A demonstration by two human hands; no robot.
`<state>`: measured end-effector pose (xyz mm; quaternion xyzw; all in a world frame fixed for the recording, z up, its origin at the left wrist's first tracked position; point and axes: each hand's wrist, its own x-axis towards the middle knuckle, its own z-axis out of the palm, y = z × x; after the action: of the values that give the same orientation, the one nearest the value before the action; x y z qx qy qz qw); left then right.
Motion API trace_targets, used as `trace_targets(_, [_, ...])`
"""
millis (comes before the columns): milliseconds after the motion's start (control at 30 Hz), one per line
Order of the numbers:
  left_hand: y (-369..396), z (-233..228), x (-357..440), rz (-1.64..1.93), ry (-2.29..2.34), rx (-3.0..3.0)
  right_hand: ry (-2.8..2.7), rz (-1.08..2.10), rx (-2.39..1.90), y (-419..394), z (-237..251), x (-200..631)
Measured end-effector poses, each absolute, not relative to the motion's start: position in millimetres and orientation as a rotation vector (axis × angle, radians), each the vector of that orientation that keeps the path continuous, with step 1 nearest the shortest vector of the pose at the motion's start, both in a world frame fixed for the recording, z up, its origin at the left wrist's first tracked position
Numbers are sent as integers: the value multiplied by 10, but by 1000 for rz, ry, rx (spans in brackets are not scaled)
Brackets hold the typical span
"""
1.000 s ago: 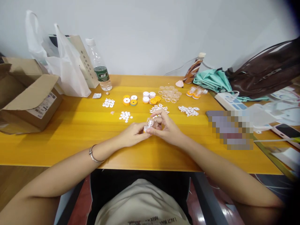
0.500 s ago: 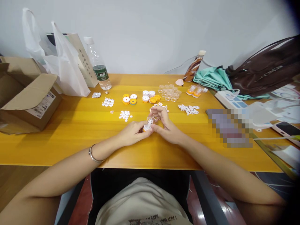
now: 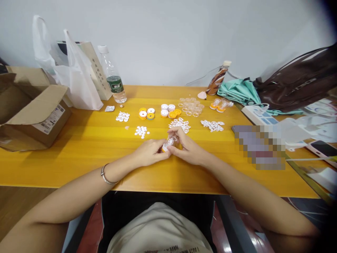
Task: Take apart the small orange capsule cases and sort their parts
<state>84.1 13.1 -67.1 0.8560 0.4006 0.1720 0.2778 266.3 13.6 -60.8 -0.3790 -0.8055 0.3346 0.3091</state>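
My left hand (image 3: 149,151) and my right hand (image 3: 185,147) meet over the yellow wooden table (image 3: 79,140), fingertips pinching one small clear capsule with a white and orange part (image 3: 170,143) between them. Just beyond the hands lie a heap of white cut-out pieces (image 3: 179,124) and a second heap (image 3: 212,124). Orange and white round caps (image 3: 146,113) and more caps (image 3: 170,109) sit in a row further back, with several clear cups (image 3: 191,105) beside them. Small white discs (image 3: 141,131) lie left of the hands.
An open cardboard box (image 3: 31,109) and a white plastic bag (image 3: 76,77) stand at the left. A water bottle (image 3: 113,77), a brown drink bottle (image 3: 217,79), teal cloth (image 3: 237,90), a brown bag (image 3: 297,82) and a phone (image 3: 322,148) crowd the back and right.
The fingers of my right hand have closed down onto the small capsule. Both hands stay at the same spot on the table; the view shifted slightly.
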Motion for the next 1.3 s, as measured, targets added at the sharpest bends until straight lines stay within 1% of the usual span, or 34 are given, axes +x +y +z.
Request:
trace_targets(100, [134, -659, 845, 458, 1088, 2320, -2142, 949, -1072, 137, -588, 2666])
trace_targets(267, [146, -656, 839, 457, 984, 2374, -2252, 789, -964, 125, -534, 2675])
trace_targets(433, [155, -680, 835, 455, 999, 2459, -2257, 849, -1138, 118, -509, 2683])
trace_targets(600, [157, -691, 828, 436, 948, 2491, -2325, 839, -975, 90, -474, 2693])
trace_targets(733, [152, -679, 838, 433, 942, 2481, -2330, 886, -1131, 93, -478, 2689])
trace_targets(867, [153, -684, 832, 452, 880, 2452, -2372, 862, -972, 85, -424, 2740])
trace_targets(967, [157, -699, 820, 431, 837, 2464, -2425, 928, -829, 81, -391, 2777])
trace_targets(1033, [160, -705, 818, 433, 879, 2495, -2405, 972, -859, 87, -407, 2769])
trace_targets(1167, [158, -697, 832, 456, 943, 2497, -2290, 982, -1076, 97, -475, 2715])
trace_targets(1300, [150, -677, 826, 491, 831, 2409, -2282, 972, -903, 84, -462, 2740])
